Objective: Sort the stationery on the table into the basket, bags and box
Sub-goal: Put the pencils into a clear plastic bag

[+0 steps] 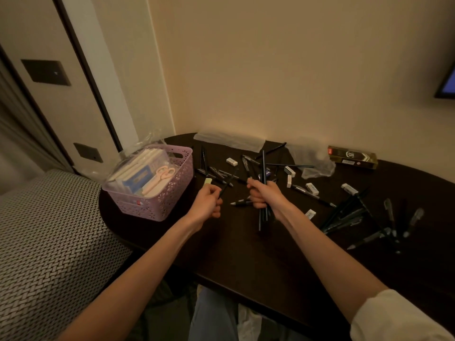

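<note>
1. Black pencils (263,193), a bundle standing roughly upright, clamped in the right hand (264,196) grip mid-surface.
2. Left hand (208,201) pinches one pencil (227,184) just left, angled toward the bundle.
3. Box (352,157) lies at the far edge, right-hand side.

The right hand (264,196) is covering the middle of a bundle of black pencils (264,168), so their number is staying unclear. The left hand (208,203) is hiding the lower end of a thin dark pencil (227,184) and most of a pale green eraser (208,181). Pens (354,217) at the right of the worktop (246,254) are blurring into the dark surface. The basket (170,195) wall is masking the lower parts of its contents. The print on the box (352,157) is too small to read. The frame's right edge is cutting off a screen (446,84).
</note>
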`<action>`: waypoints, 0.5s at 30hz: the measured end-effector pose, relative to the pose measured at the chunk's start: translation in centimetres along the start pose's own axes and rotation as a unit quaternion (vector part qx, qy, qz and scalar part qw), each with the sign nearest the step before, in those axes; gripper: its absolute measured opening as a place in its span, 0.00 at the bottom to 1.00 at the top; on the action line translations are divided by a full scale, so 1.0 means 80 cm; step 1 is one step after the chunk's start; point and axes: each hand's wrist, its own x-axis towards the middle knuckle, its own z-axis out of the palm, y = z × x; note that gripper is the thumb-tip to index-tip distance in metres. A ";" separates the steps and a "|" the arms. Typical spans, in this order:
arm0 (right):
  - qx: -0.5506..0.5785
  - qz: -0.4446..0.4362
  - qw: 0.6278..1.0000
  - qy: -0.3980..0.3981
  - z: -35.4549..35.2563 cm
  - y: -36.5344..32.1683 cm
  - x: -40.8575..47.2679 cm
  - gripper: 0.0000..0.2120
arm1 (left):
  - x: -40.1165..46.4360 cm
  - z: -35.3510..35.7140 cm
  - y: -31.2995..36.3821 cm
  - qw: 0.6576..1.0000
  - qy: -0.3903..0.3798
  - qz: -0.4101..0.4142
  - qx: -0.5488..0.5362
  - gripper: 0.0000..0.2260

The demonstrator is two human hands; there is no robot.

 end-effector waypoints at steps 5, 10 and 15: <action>0.127 -0.024 0.990 0.055 0.003 0.000 0.000 0.13 | 0.002 0.034 0.008 0.999 -0.036 0.033 0.014 0.04; 0.129 -0.040 0.989 0.062 -0.016 -0.020 0.003 0.13 | 0.017 0.061 0.027 0.994 -0.069 0.067 0.055 0.04; 0.138 -0.087 0.974 0.158 -0.055 -0.052 0.016 0.13 | 0.063 0.071 0.062 0.962 -0.046 0.160 0.217 0.07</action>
